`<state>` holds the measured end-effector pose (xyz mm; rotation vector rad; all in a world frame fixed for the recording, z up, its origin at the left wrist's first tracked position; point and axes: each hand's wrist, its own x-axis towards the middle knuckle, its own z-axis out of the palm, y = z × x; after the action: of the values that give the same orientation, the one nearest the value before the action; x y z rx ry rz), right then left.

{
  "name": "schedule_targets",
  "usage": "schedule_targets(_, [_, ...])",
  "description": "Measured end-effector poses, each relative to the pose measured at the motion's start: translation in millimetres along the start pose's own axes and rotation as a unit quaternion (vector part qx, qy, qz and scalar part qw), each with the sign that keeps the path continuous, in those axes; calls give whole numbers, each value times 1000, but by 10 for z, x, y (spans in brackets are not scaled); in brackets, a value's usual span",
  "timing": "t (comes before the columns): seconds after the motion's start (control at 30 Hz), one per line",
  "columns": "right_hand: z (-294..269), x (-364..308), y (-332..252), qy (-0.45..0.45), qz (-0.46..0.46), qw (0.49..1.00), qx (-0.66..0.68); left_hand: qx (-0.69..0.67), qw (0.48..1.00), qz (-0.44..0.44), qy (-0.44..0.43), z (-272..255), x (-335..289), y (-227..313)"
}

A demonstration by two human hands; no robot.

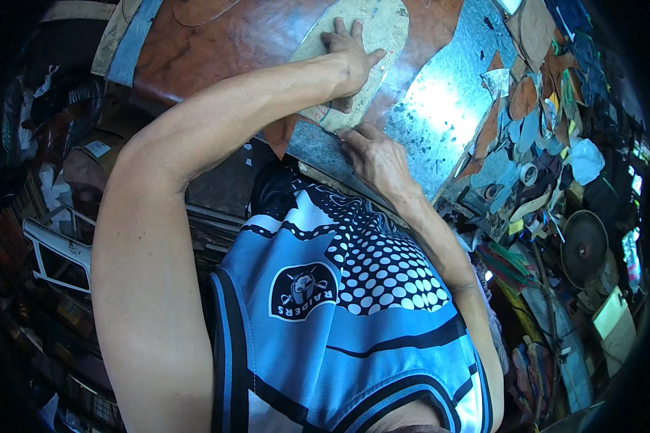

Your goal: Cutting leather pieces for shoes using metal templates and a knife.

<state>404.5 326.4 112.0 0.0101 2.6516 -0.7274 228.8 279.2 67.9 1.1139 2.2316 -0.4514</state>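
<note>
A pale, sole-shaped template [386, 32] with rounded ends lies on a sheet of brown leather [224, 47]. My left hand [348, 61] presses down on its middle, fingers spread. At the template's near end is my right hand [378, 157], its fingers curled and drawn together by the edge. Whatever sits in that grip, if anything, is hidden by the knuckles. Under the leather, a shiny grey metal surface [440, 108] covers the table and reflects bright light.
Leather and material scraps [523, 97] crowd the table's right side, with a tape roll [528, 174] and a whitish plastic bag [586, 160]. Farther right stands a dark round disc [583, 249]. On the left is a pale metal frame [61, 252] amid dark clutter.
</note>
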Motion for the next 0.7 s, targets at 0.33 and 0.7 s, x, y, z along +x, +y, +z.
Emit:
schedule_targets(0.33, [-67, -185, 243, 23, -18, 999, 16, 19, 999, -23, -15, 26, 3, 80])
schedule_targets(0.7, [-190, -169, 439, 22, -19, 999, -14, 28, 999, -13, -17, 16, 84, 52])
